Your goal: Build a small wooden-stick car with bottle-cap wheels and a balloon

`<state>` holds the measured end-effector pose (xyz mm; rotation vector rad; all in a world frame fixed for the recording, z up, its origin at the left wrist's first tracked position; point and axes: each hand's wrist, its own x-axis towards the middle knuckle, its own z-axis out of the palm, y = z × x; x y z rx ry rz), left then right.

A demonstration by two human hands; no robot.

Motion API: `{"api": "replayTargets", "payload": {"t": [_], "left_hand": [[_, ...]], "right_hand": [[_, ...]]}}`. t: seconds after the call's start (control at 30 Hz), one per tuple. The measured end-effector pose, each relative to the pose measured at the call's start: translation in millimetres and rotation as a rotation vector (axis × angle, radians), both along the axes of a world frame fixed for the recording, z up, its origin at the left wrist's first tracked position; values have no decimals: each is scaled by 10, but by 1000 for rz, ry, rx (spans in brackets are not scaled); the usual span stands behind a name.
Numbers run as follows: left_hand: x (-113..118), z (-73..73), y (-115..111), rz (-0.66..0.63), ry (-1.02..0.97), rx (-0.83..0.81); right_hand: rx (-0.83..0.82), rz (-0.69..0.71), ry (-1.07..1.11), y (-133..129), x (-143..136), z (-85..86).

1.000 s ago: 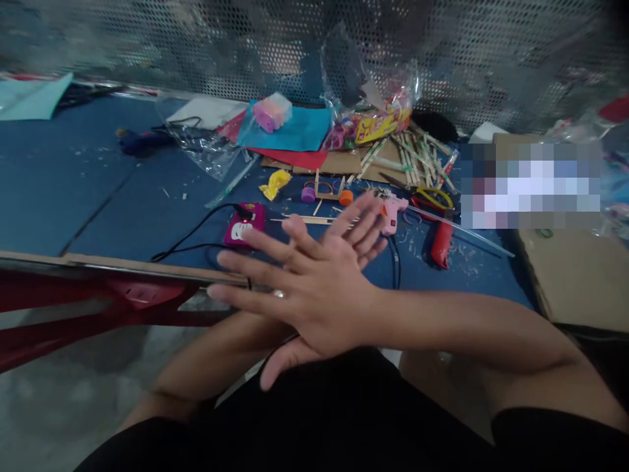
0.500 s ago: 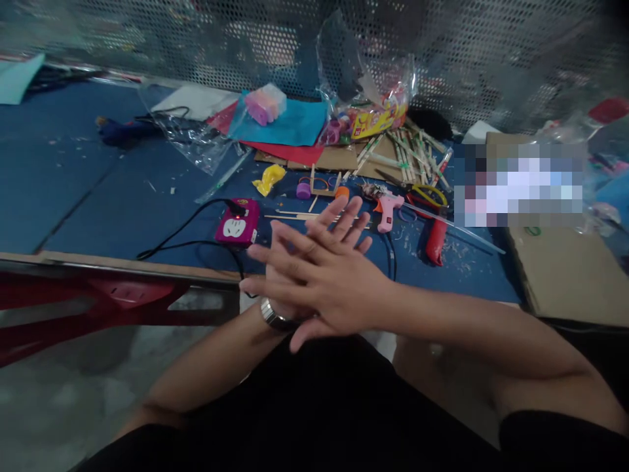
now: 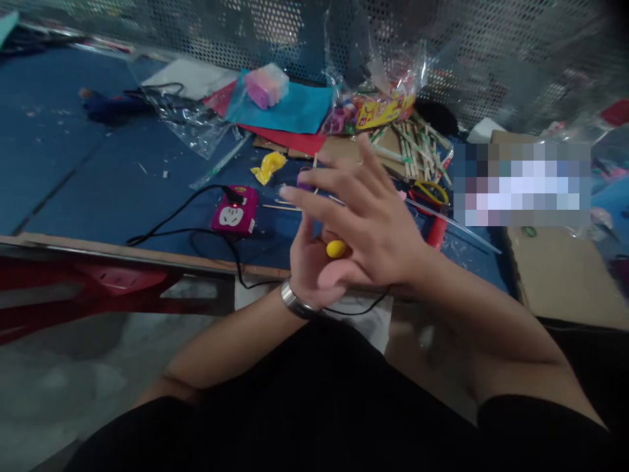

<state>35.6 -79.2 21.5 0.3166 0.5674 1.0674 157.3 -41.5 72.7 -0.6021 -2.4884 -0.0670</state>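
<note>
A small yellow ball [image 3: 336, 249], of what looks like modelling clay, lies in the palm of my left hand [image 3: 309, 269]. That hand is turned palm up with a metal watch [image 3: 295, 300] on its wrist; its fingers are partly hidden. Over it hovers my right hand [image 3: 378, 226], fingers spread and thumb beside the ball. On the table behind them are a yellow crumpled packet [image 3: 268, 167] and thin wooden sticks [image 3: 282, 208]. My right hand hides most of a pink glue gun.
A purple power box [image 3: 234, 211] with a black cable sits left of my hands. Behind are blue sheets [image 3: 299, 108], a plastic bag [image 3: 388, 108] and bundled sticks [image 3: 413, 151]. Red-handled cutter [image 3: 436, 231] and cardboard [image 3: 565, 269] lie right; a red chair [image 3: 118, 278] stands lower left.
My hands were pressed flat together, palm to palm. The right has lifted and turned, its fingers now apart, and the yellow ball has come into sight between them.
</note>
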Motion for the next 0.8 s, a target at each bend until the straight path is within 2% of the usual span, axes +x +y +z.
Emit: {"api": "replayTargets", "payload": {"t": [0.13,0.2,0.3,0.4,0.47,0.57,0.63,0.73,0.8], "left_hand": [[-158,42,44,102,-191,-32],[-165,60,97,129,-223,-69],[-156,88,174,103,-154,-99],[-136,90,210,49,-71,-65],[-112,80,222,20,-14,-10],[-92,110,292,-20,99,137],[-132,189,413,-9,211,282],[-317,357,701,114,477,592],[-494,447,903,174,695,866]], "right_hand": [[108,-20,135,125,285,-34],[161,-37,103,151,351,-145],[209,-39,37,163,367,-353],[140,-12,39,181,359,-500],[46,10,76,201,374,-527],[-105,23,182,222,445,-461],[-196,10,285,232,514,-384],[-394,-74,485,278,597,-327],[-616,-142,653,341,615,-369]]}}
